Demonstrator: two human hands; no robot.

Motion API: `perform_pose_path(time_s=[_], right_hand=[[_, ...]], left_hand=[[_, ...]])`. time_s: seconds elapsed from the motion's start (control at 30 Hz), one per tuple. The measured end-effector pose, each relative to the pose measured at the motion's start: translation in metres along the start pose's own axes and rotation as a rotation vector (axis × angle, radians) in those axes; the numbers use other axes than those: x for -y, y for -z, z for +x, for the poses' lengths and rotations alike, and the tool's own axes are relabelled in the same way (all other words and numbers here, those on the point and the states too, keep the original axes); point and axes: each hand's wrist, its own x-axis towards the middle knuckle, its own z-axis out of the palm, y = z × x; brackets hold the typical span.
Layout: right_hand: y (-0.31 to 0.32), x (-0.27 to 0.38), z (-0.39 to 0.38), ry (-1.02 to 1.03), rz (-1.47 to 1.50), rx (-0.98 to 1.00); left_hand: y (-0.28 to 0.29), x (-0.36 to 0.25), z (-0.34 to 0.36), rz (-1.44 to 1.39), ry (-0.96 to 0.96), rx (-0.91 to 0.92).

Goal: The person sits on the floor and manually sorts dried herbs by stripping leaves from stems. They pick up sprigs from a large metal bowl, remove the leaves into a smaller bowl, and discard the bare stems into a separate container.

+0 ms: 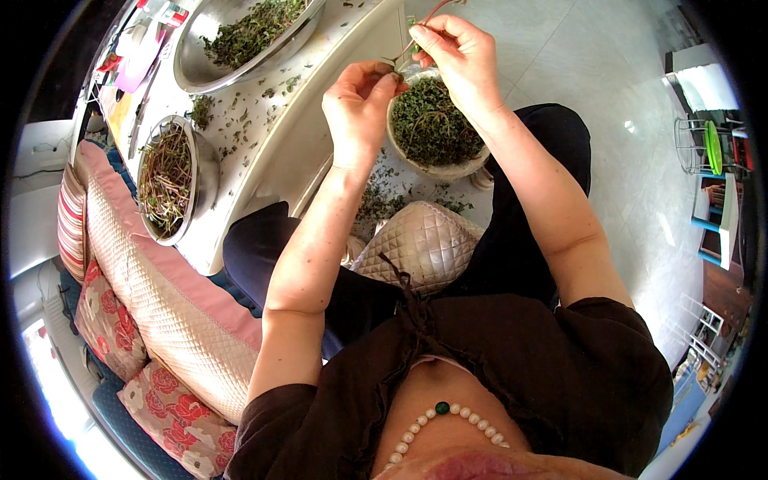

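Above a round white tub [450,171] heaped with small green leaves [428,120], both my hands hold one thin reddish plant stem [433,13]. My left hand [362,108] pinches its lower, leafy end between thumb and fingers. Higher up and to the right, my right hand [462,66] is closed on the stem, which sticks out past the fingers at the top. A few green leaves hang by the right fingertips. Some thin brownish stems lie among the leaves in the tub.
On the white table at left stand a metal bowl of bare stems [166,180] and a large metal basin [190,68] with leaves. Loose leaves [232,132] litter the tabletop and floor. A quilted stool [420,248] sits between my knees; a sofa [172,312] lies left.
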Motion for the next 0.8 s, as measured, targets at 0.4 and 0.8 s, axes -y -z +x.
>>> perform_pose_path(time_s=[0.4,0.8], right_hand=[[0.014,-0.002,0.009,-0.144,0.113,-0.076],[0.014,0.005,0.012,-0.183,0.063,0.050]], left_hand=[[0.006,-0.014,-0.001,-0.121,0.147,0.314],[0.014,0.003,0.008,0.207,0.167,0.176]])
